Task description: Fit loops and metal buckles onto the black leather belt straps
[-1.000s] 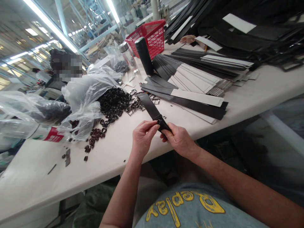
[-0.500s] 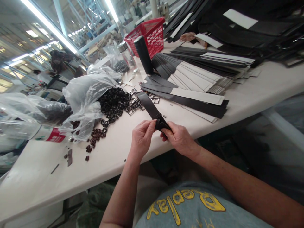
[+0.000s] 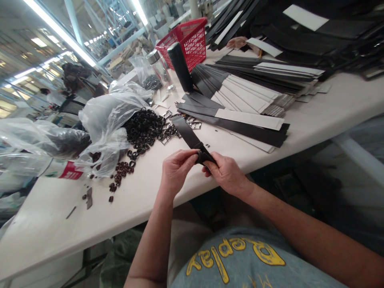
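A black strap (image 3: 187,134) slants over the table's front edge, its far end near a heap of metal buckles (image 3: 170,132). My right hand (image 3: 226,172) is closed around the strap's near end, thumb on top. At the strap's left edge my left hand (image 3: 180,166) pinches a small black piece, which looks like a folded strap end or a loop; its exact shape is hidden by the fingers. A pile of black loops (image 3: 144,128) lies beyond my left hand, with brown loops (image 3: 121,174) nearer me.
Stacked black strips with white ends (image 3: 246,94) fan out at the right. Behind them stand a dark bottle (image 3: 181,68), a glass jar (image 3: 162,70) and a red basket (image 3: 195,44). Plastic bags (image 3: 105,116) fill the left. The white table's edge (image 3: 144,214) runs before me.
My left hand has shifted slightly left and turned a little, still pinching the small black piece. My right hand keeps its hold, and the strap has barely moved.
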{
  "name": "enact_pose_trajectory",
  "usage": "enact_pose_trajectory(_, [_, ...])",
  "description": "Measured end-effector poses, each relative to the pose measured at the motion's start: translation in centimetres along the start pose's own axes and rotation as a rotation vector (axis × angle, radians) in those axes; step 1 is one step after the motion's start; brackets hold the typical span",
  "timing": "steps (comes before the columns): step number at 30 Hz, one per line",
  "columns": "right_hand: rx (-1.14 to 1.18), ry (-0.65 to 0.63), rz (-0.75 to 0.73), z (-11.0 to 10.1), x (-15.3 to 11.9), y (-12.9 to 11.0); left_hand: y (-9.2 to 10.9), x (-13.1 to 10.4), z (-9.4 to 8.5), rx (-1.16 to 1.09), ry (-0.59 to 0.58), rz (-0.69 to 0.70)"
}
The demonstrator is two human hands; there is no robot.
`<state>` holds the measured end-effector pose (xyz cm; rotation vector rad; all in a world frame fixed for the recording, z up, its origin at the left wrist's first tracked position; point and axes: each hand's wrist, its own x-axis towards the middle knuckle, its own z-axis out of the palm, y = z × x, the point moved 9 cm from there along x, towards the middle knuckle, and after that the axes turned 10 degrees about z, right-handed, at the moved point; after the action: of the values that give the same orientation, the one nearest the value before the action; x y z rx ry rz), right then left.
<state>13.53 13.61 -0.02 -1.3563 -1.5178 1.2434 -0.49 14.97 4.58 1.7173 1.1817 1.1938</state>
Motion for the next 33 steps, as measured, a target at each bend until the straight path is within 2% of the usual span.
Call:
enact_pose_trajectory(8, [-0.005,-0.020,0.008,0.2,0.0,0.1,-0.2,0.0,0.2,0.087,0.001,0.050])
enact_pose_trajectory(15, [0.000,-0.066,0.021,0.2,0.2,0.0,-0.6,0.7,0.3,0.044,0.043,0.040])
enact_pose_trajectory(22, [0.045,-0.095,0.029,0.2,0.4,0.0,0.3,0.6,0.9,-0.012,-0.083,0.043])
enact_pose_trajectory(25, [0.066,-0.092,0.019,0.2,0.4,0.0,0.3,0.4,1.1,-0.095,-0.086,0.025])
enact_pose_trajectory(33, [0.178,-0.171,-0.014,0.0,0.3,-0.1,0.2,0.6,1.7,-0.029,-0.099,0.057])
